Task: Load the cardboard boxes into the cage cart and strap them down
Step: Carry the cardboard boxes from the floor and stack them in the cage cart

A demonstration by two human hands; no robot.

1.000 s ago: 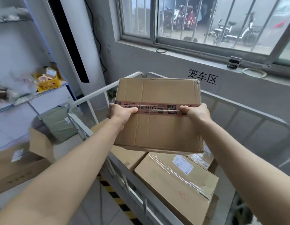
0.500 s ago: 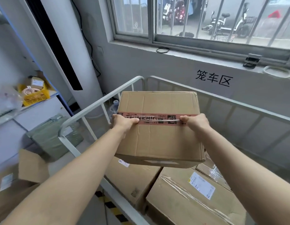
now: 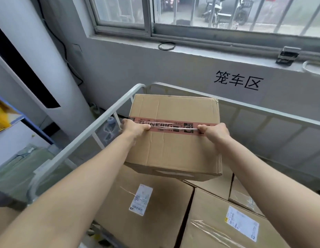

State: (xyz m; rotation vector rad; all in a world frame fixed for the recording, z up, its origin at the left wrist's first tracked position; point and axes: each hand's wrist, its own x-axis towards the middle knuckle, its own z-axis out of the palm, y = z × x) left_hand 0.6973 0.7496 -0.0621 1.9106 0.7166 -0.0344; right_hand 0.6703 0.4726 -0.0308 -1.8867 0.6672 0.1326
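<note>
Both hands are gripping one cardboard box by its sides at the printed tape line: the left hand is clasping the left edge, the right hand the right edge, fingers curled around it. The box is hanging above the stacked boxes inside the white cage cart.
</note>
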